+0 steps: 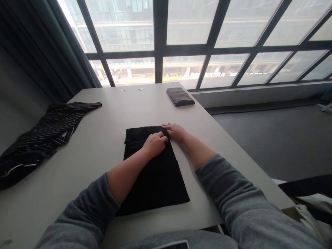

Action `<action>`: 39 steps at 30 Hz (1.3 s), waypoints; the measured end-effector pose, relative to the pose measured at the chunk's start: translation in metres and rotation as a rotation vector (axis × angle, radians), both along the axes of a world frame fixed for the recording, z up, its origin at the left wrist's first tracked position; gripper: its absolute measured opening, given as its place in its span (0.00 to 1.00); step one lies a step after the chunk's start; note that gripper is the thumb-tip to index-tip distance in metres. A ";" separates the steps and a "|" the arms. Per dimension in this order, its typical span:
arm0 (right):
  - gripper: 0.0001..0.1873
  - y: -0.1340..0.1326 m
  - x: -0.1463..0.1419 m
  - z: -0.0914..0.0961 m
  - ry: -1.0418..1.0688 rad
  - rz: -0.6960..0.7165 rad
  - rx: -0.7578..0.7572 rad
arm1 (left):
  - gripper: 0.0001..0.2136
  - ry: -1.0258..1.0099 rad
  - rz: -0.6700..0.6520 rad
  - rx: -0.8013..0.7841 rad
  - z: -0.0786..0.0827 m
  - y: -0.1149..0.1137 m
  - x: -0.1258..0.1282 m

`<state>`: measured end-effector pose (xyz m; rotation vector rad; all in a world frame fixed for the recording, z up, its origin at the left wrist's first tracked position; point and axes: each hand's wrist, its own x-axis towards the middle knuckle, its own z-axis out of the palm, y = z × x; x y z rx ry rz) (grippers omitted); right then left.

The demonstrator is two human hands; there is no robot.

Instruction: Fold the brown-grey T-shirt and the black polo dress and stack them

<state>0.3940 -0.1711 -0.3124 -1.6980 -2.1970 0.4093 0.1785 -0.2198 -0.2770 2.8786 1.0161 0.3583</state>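
A folded black garment (158,183) lies flat on the white table in front of me, its far end turned over in a narrow band. Which kind of garment it is, I cannot tell. My left hand (156,143) reaches across it with curled fingers, gripping the cloth near the far right corner; the fingertips are partly hidden. Just beyond, my right hand (175,131) rests at that corner, its fingers stretched out flat over the edge of the cloth.
On the white table (103,166), a black striped garment (55,126) lies crumpled at the left. A folded grey cloth (180,96) sits near the far right edge. Two round cable holes (140,89) are at the back. Windows and a dark curtain (54,45) stand behind.
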 end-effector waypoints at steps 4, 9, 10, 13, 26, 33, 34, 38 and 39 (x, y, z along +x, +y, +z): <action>0.24 -0.002 -0.002 0.004 -0.050 -0.008 -0.016 | 0.12 0.009 0.008 -0.045 -0.002 -0.004 -0.002; 0.27 -0.010 -0.008 0.002 -0.113 0.016 0.007 | 0.23 -0.020 0.104 -0.109 -0.011 -0.008 -0.004; 0.27 -0.012 -0.009 0.002 -0.122 0.014 0.014 | 0.26 -0.031 0.092 -0.132 -0.011 -0.004 -0.010; 0.29 -0.019 -0.014 0.007 -0.111 0.028 0.100 | 0.26 -0.109 0.113 -0.114 -0.009 0.018 -0.046; 0.22 -0.050 -0.084 0.040 -0.037 0.451 0.201 | 0.19 -0.296 0.275 -0.018 -0.010 0.048 -0.196; 0.21 -0.033 -0.157 0.077 -0.093 0.600 0.212 | 0.15 -0.326 0.095 -0.006 -0.016 0.095 -0.183; 0.22 -0.028 -0.168 0.079 -0.136 0.597 0.200 | 0.14 -0.328 0.092 -0.007 -0.018 0.099 -0.182; 0.25 -0.006 -0.199 0.085 -0.337 0.663 0.096 | 0.12 -0.366 0.089 -0.057 -0.026 0.108 -0.178; 0.24 0.000 -0.204 0.085 -0.379 0.679 0.070 | 0.12 -0.387 0.095 -0.070 -0.028 0.110 -0.178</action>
